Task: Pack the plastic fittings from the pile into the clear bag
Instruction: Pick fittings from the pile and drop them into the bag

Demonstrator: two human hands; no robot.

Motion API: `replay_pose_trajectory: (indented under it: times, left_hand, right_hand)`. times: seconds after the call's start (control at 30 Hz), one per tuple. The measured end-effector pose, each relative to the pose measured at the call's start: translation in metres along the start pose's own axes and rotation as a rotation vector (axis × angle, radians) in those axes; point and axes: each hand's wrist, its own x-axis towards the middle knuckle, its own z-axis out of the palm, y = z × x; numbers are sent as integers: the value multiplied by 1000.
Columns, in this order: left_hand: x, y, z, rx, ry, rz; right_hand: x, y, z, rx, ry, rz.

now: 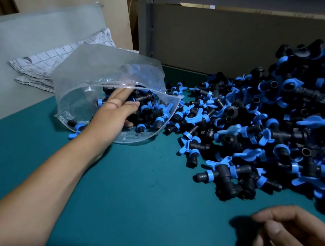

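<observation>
The left hand (116, 108) is seen stretched forward from a bare, extended forearm, its fingers (123, 93) laid straight and close together against the mouth of the clear bag (91, 80), with the thumb turned under and partly hidden among the contents; whether the rim of the bag is pinched cannot be told. The right hand (297, 240) is held low at the near right above the green table (144, 195), its fingers loosely curled and nothing seen between them, a dark shadow cast beneath it.

The clear bag is laid on its side on the table, its opening turned toward the pile (286, 127), its upper film lifted into a dome. A heap of black and blue plastic fittings (150, 110) is shown inside it, gathered near the opening, and one fitting (76, 127) is seen at the bag's near bottom corner beside the wrist.

The pile is spread over the right of the table, rising against a grey back panel (203, 43), its nearest pieces just beside the bag's mouth. A folded checked cloth (43, 67) is laid behind the bag on a grey surface (3, 73).
</observation>
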Motion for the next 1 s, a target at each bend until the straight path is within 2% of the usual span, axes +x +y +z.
replay_pose_trajectory:
  times: [0.17, 0.3, 0.37, 0.5, 0.63, 0.7, 0.73, 0.83, 0.87, 0.9, 0.93, 1.0]
  left_hand:
    - [9, 9, 4, 407, -7, -7]
    - [28, 35, 17, 739, -28, -197]
    - [40, 39, 26, 869, -67, -235]
    - [59, 29, 32, 1119, -47, -103]
    - [62, 36, 14, 1147, -149, -138]
    - [44, 45, -2, 1119, -134, -169]
    - [28, 48, -13, 1111, -100, -112]
    - [-45, 41, -46, 967, 97, 373]
    - [-68, 38, -57, 938, 195, 466]
    - [-81, 33, -70, 939, 319, 490]
    - [-85, 28, -83, 938, 444, 436]
    - [-78, 15, -106, 892, 550, 152]
  right_hand:
    - [3, -1, 9, -26, -3, -40]
    - [2, -6, 10, 7, -10, -40]
    - [3, -9, 8, 42, -7, -31]
    - [4, -12, 3, 86, -33, 29]
    - [3, -16, 3, 85, -28, 51]
    - [3, -17, 5, 111, -5, 63]
    - [3, -17, 8, 100, 23, 53]
    - [3, -8, 23, 73, 50, -79]
    - [3, -6, 26, 43, 57, -110]
    - [-2, -9, 31, 8, 26, -115]
    - [-2, -7, 34, -1, 9, -104]
    - [-4, -6, 43, -8, 13, -97]
